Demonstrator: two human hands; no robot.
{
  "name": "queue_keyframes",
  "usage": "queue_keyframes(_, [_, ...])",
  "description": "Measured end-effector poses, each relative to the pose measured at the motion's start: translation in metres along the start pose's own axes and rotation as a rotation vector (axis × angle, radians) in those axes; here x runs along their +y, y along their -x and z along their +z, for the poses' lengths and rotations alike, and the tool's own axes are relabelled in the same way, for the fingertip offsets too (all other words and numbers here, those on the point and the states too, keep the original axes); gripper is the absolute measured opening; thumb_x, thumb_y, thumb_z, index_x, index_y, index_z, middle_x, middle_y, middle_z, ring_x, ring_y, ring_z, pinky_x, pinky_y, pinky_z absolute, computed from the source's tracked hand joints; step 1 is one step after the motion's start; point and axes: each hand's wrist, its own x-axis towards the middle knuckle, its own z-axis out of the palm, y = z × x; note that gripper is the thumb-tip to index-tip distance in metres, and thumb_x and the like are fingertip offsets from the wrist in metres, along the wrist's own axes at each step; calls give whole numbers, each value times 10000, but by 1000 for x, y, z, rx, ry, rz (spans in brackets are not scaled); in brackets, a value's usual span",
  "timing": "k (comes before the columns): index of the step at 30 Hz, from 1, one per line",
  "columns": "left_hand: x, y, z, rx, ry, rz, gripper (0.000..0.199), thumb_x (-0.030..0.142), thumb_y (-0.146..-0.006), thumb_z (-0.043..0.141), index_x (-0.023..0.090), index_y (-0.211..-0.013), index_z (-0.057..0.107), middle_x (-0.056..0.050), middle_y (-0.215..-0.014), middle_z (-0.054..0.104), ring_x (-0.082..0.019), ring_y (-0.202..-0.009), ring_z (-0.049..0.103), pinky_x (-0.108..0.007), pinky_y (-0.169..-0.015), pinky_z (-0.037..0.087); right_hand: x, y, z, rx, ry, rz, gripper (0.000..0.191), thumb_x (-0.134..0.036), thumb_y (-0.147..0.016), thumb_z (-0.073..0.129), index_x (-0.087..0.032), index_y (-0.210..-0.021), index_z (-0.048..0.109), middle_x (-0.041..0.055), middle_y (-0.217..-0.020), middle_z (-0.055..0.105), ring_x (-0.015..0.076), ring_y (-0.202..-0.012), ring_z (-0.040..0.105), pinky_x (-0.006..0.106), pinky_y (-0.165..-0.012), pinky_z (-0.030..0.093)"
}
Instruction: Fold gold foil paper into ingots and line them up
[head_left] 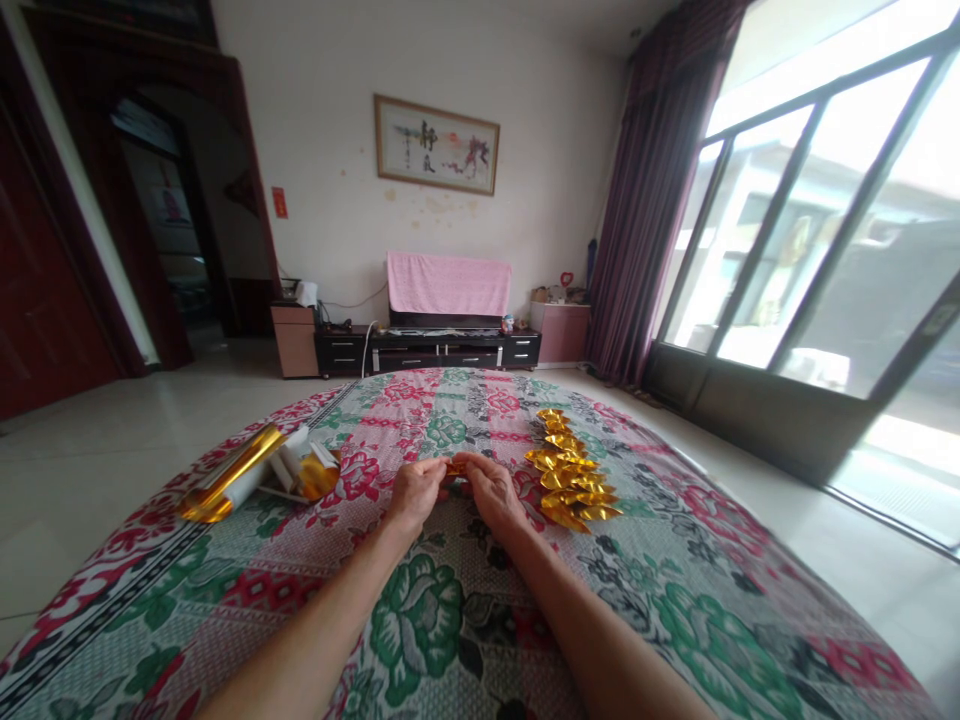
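Observation:
My left hand (415, 492) and my right hand (491, 490) meet at the middle of a flowered quilt (450, 620). Both pinch a small piece of gold foil paper (454, 467) between their fingertips; most of it is hidden by the fingers. Just right of my right hand lies a row of several folded gold foil pieces (570, 472), running away from me. To the left of my left hand lies a stack of gold foil sheets with white backing (259, 470), partly rolled.
The quilt covers a rounded surface that drops to a tiled floor (97, 450) on all sides. Ahead stands a dark low cabinet (427, 350) with a pink cloth (448, 283). A glass sliding door (825, 250) fills the right wall.

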Motion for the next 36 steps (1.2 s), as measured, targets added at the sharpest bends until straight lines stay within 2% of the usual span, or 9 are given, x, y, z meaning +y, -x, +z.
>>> queue_keyframes(4, [-3,-2,0,41,38,-1,206,176,-790,556,137,-954,675,-93,-888,720,-174,-748,680,-186,-482,475,1,-1,0,-29,6,-9,325,-387,-747,532,-155,-917,683,29,-697,648,166,-693,607,257,-602,496])
queue_keyframes(8, [-6,-4,1,47,44,-2,221,186,-796,550,136,-979,664,-98,-938,712,-181,-773,679,-196,-489,482,3,-1,-1,-22,13,-17,334,-396,-757,528,-157,-933,681,41,-772,671,167,-700,611,274,-626,503])
queue_keyframes(16, [-5,-2,1,74,-39,45,254,235,-822,508,139,-1005,656,-97,-894,719,-177,-767,677,-190,-492,481,5,-1,1,-11,77,-30,319,-389,-775,503,-194,-943,691,22,-775,678,166,-709,614,284,-653,512])
queue_keyframes(26, [-4,2,4,98,-77,80,273,213,-819,495,121,-1024,651,-109,-912,710,-175,-753,670,-203,-511,491,8,-2,1,24,167,-59,321,-343,-794,461,-201,-977,684,7,-763,670,139,-676,580,248,-620,482])
queue_keyframes(32, [-7,0,3,101,-66,76,270,222,-811,509,130,-1011,666,-107,-934,710,-183,-752,673,-211,-514,497,6,-1,1,10,152,-58,317,-327,-800,460,-188,-976,684,1,-692,654,139,-661,587,250,-630,489])
queue_keyframes(36, [-10,-2,3,127,-89,80,280,252,-809,514,141,-1012,671,-99,-935,711,-182,-742,673,-211,-514,501,3,0,1,27,154,-46,318,-318,-802,456,-193,-985,684,5,-717,666,145,-679,598,255,-642,498])
